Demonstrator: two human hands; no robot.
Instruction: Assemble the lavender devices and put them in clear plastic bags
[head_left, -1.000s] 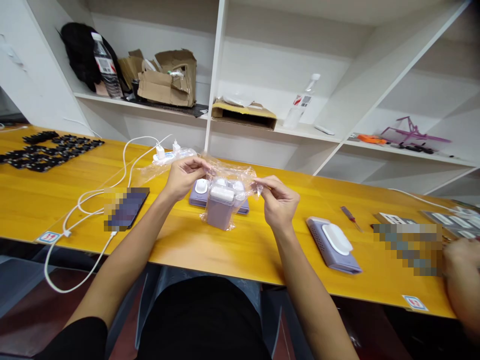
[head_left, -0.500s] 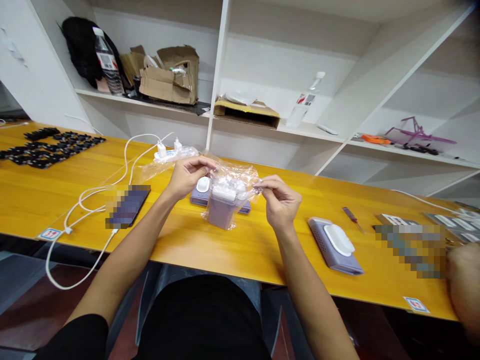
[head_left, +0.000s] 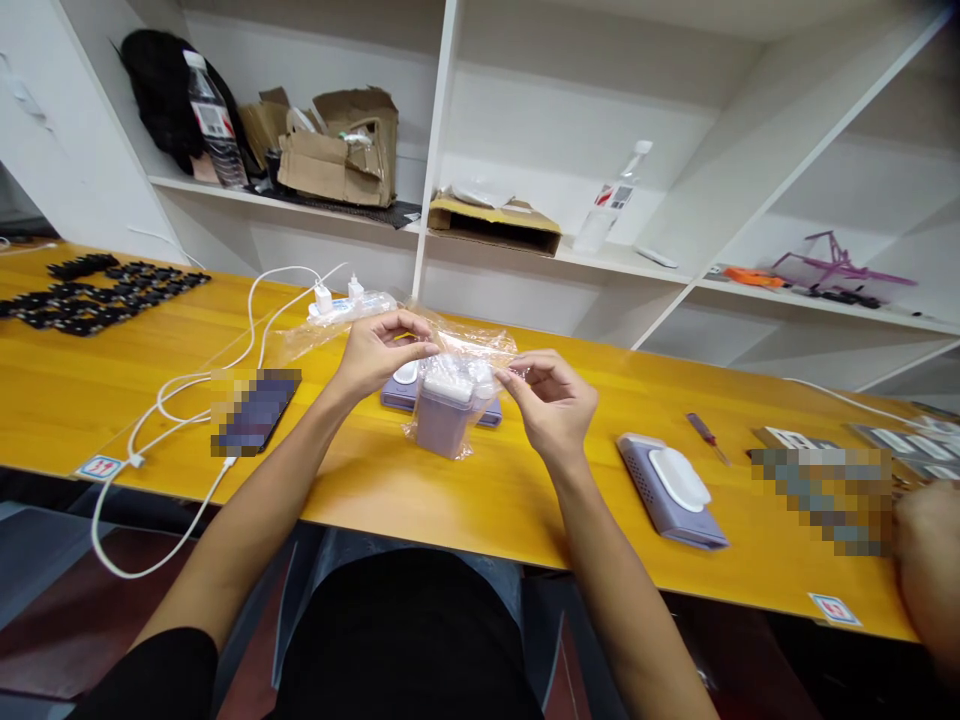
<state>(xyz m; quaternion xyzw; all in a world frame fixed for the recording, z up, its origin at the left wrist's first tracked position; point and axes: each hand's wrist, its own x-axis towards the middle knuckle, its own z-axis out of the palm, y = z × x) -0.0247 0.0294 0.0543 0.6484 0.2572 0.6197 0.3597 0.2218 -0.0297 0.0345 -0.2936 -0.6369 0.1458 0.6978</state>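
A clear plastic bag (head_left: 480, 345) surrounds a purple box-shaped device (head_left: 442, 422) with a white part on top, upright on the table in front of me. My left hand (head_left: 384, 350) pinches the bag's upper edge on the left. On the right side, my right hand (head_left: 553, 398) grips the same edge between thumb and fingers. Behind the bagged device lies another purple device (head_left: 397, 393), partly hidden by it. A third purple device with a white oval part (head_left: 671, 490) rests to the right of my right hand.
A phone (head_left: 259, 412) with a white cable lies at left, near a power strip (head_left: 349, 305). Rows of black parts (head_left: 112, 295) sit further left. A screwdriver (head_left: 705, 437) lies at right, and another person's arm (head_left: 930, 570) is at the right edge. Shelves stand behind.
My right hand has shifted slightly left and the fingers have moved along the bag's edge. The left thumb has straightened over the bag. The bagged device stays in place.
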